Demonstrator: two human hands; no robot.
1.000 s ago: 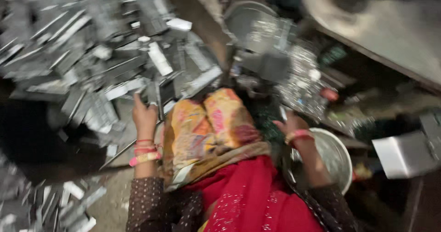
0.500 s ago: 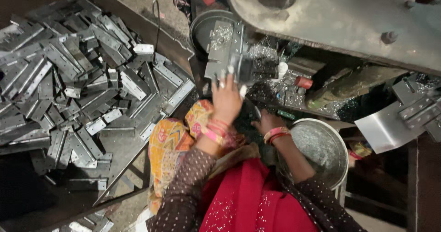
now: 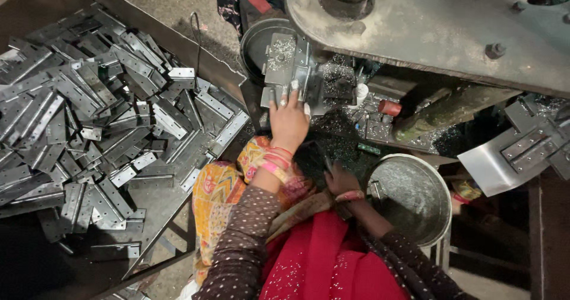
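My left hand [image 3: 289, 119] reaches forward to the bed of a press machine. Its fingers lie over a grey metal hinge plate [image 3: 284, 62] and hold it against the tooling there. My right hand [image 3: 341, 181] is lower and nearer to me, in a dark gap beside a round metal bucket [image 3: 436, 217]. Its fingers are curled, and whether they hold anything is hidden in shadow. Both wrists wear pink and orange bangles.
A large heap of grey hinge plates [image 3: 89, 122] fills a metal tray on the left. The press's heavy steel arm [image 3: 427, 27] overhangs the back right. A chute with more hinge plates [image 3: 522, 148] stands at the right. Metal shavings cover the bed.
My left hand came from the hinge heap at the left to the press with a plate. My right hand drew in from the bucket's rim toward the dark gap.
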